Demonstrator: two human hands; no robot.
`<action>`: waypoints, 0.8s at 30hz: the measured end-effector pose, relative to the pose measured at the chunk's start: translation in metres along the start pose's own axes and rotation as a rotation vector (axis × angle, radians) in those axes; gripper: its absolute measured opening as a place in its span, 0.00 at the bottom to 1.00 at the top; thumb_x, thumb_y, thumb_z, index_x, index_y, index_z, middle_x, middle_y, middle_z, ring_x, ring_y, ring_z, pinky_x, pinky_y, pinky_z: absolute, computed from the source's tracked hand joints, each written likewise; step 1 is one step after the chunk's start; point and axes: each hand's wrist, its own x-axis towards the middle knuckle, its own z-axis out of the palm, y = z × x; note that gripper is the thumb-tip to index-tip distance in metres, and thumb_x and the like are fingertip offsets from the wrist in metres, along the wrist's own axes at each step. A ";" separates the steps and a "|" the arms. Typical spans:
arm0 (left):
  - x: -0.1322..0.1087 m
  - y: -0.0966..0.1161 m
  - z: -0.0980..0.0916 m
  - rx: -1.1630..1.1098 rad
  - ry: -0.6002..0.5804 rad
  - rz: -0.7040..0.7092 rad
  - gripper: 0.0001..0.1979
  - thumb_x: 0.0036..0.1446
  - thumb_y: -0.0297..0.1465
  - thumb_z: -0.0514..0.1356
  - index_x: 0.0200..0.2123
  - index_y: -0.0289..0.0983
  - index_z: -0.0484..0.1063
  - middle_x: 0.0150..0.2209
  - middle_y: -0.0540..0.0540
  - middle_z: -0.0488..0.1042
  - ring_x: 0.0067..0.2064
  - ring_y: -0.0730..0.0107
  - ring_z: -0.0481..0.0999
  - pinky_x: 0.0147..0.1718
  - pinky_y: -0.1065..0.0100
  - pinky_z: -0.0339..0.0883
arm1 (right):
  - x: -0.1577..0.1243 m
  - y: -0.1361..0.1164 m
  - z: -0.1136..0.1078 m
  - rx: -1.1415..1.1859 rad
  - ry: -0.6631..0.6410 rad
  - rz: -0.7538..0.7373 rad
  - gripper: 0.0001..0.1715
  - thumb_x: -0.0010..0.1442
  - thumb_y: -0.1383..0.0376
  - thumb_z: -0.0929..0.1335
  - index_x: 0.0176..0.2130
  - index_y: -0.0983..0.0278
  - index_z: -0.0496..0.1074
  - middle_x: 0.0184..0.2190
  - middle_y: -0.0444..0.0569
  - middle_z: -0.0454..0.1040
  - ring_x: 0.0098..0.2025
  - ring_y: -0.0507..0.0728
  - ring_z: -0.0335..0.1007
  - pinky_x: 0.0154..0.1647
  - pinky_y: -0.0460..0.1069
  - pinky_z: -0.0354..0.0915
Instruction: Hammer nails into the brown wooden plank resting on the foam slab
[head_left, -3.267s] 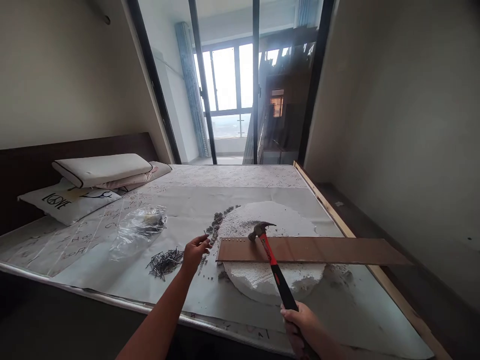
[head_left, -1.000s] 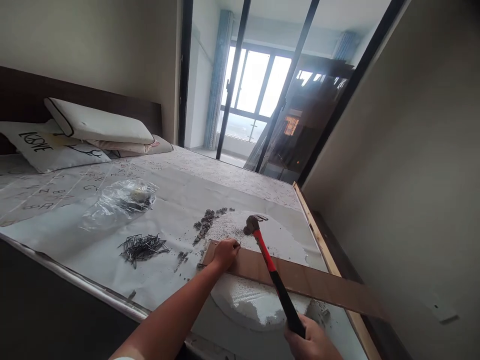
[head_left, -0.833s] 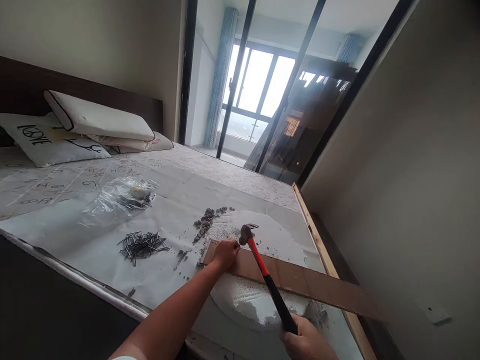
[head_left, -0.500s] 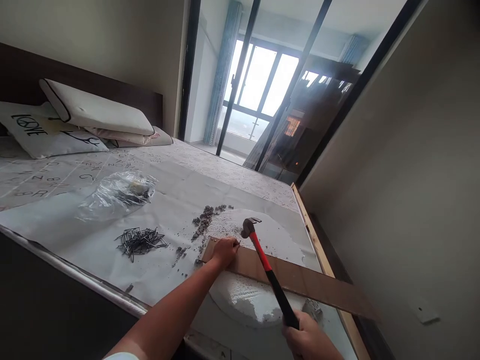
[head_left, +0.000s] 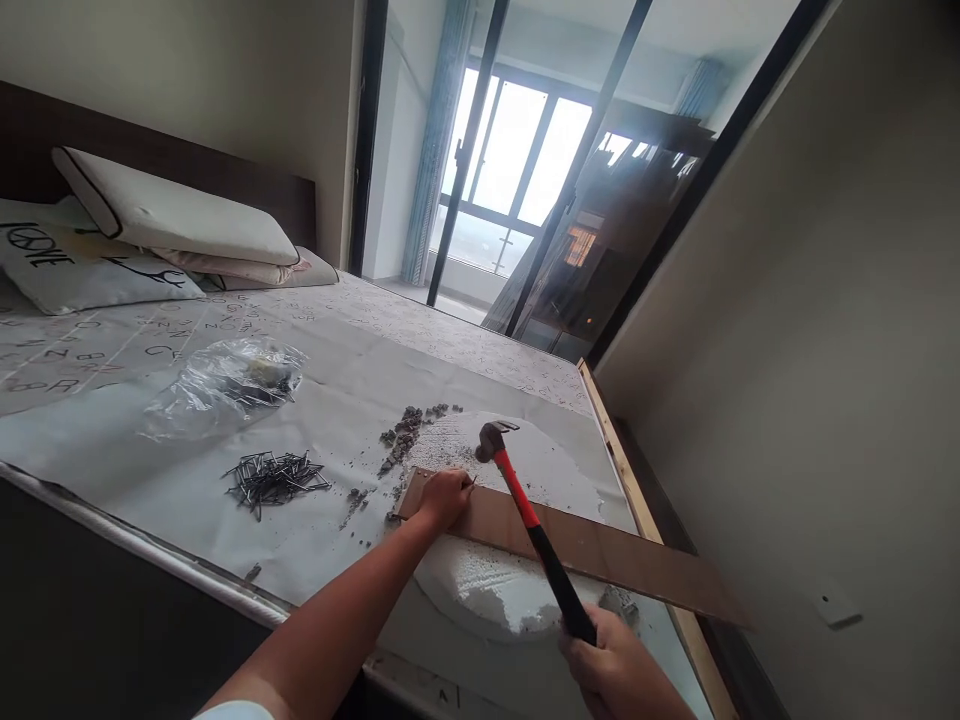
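The left hand is closed and rests on the near end of a long brown wooden board. Its fingers seem to pinch a thin nail, though the nail is small and hard to see. The right hand is closed tight around the black grip of a claw hammer. The hammer's metal head hangs above the board, and the red and black handle slants down toward the person.

The board lies across a round white foam slab, and its far end sticks out past the wooden bed edge. Left of the board are gray crumbs, then a heap of thin nails, and farther off a clear plastic bag.

The board looks thin, stiff and fairly light. It may tip or slide, so the best place to hold it is flat, near the end, as the left hand does. The hammer looks heavy at the top, so the low grip is a good place to hold it. The nails look tiny and slippery. The foam looks soft and crumbly.
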 end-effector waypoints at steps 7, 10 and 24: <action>0.000 -0.001 -0.001 -0.021 -0.014 -0.015 0.10 0.53 0.33 0.53 0.30 0.38 0.74 0.36 0.44 0.76 0.38 0.64 0.72 0.33 0.70 0.59 | -0.002 -0.005 0.004 0.007 -0.019 0.027 0.13 0.48 0.60 0.64 0.22 0.61 0.54 0.11 0.35 0.50 0.13 0.45 0.46 0.14 0.43 0.45; -0.001 0.001 -0.002 0.001 -0.033 -0.018 0.10 0.53 0.33 0.54 0.30 0.38 0.74 0.37 0.44 0.76 0.40 0.63 0.72 0.34 0.69 0.59 | -0.006 -0.012 0.004 0.050 -0.038 0.020 0.12 0.49 0.59 0.62 0.23 0.60 0.53 0.10 0.32 0.48 0.10 0.44 0.43 0.10 0.43 0.43; 0.003 -0.001 0.000 0.078 -0.003 0.050 0.08 0.52 0.33 0.54 0.29 0.38 0.73 0.35 0.45 0.76 0.38 0.65 0.72 0.33 0.70 0.57 | -0.005 -0.005 0.003 0.103 0.032 0.007 0.11 0.48 0.57 0.61 0.26 0.60 0.53 0.10 0.30 0.47 0.09 0.45 0.40 0.08 0.42 0.42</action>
